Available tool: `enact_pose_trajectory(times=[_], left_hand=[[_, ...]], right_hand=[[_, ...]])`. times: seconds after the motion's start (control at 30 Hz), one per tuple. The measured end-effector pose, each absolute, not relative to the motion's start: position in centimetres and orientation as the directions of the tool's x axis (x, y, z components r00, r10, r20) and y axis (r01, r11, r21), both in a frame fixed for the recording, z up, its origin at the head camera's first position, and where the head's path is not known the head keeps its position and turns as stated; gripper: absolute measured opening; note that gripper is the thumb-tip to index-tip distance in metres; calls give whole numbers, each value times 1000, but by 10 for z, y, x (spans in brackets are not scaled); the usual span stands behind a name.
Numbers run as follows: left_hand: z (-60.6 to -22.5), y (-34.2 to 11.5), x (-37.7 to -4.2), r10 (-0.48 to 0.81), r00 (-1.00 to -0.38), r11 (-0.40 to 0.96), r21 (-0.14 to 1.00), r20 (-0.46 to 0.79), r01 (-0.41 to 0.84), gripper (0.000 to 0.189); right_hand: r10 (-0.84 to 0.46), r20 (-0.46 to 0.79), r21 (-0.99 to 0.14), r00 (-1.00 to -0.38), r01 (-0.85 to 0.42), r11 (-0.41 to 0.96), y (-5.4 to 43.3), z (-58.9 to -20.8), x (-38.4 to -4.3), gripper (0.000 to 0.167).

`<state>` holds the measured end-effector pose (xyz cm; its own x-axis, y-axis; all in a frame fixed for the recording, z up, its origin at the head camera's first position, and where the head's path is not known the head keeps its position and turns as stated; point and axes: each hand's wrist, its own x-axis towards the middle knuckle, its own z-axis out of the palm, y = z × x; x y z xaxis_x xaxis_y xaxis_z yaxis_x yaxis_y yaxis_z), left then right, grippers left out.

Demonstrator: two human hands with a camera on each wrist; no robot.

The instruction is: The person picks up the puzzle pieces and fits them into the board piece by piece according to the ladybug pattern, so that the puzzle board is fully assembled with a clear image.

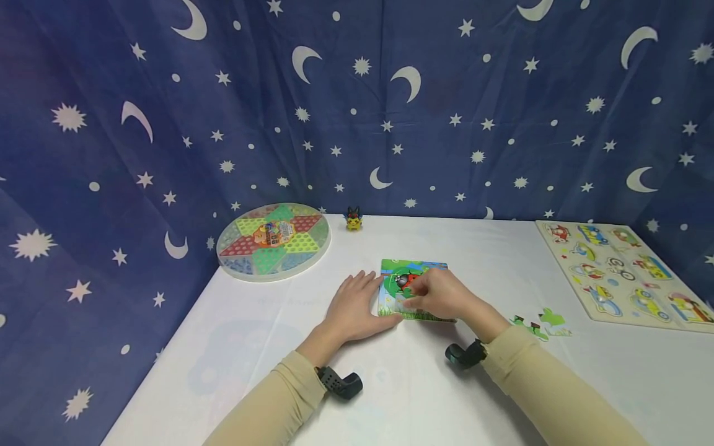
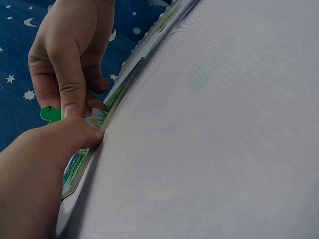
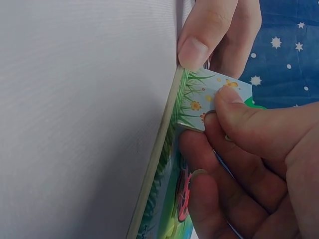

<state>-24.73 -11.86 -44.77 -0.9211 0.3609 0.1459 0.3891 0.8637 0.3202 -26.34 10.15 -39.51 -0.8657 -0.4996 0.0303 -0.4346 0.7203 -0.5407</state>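
A small jigsaw puzzle board (image 1: 393, 267) with a ladybug picture and a grassy border lies flat on the white table. My left hand (image 1: 357, 313) rests at its left side, fingers extended, with the thumb along the near edge. Over the board, my right hand (image 1: 443, 293) pinches a puzzle piece (image 3: 197, 94) between thumb and fingers. That piece shows grass, orange flowers and a green knob; in the right wrist view it is tilted up from the board. Right fingers partly cover the picture. Several loose green puzzle pieces (image 1: 552, 317) lie right of my right wrist.
At the back left is a round Chinese checkers board (image 1: 273, 238), with a small yellow and dark toy figure (image 1: 354, 219) near it. A wooden vehicle puzzle board (image 1: 625, 272) lies at the right. A blue curtain (image 1: 357, 111) with moons and stars hangs behind the table.
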Motion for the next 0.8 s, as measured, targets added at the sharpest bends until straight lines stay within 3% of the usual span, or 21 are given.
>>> enact_pose_trajectory(times=[0.33, 0.8], left_hand=[[-447, -118, -247, 360, -921, 858, 335, 149, 390, 95], [-450, -119, -247, 360, -919, 852, 344, 161, 394, 94]], right_hand=[[-504, 14, -535, -863, -432, 726, 95, -394, -266, 41], [-517, 17, -561, -856, -436, 703, 85, -395, -268, 49]])
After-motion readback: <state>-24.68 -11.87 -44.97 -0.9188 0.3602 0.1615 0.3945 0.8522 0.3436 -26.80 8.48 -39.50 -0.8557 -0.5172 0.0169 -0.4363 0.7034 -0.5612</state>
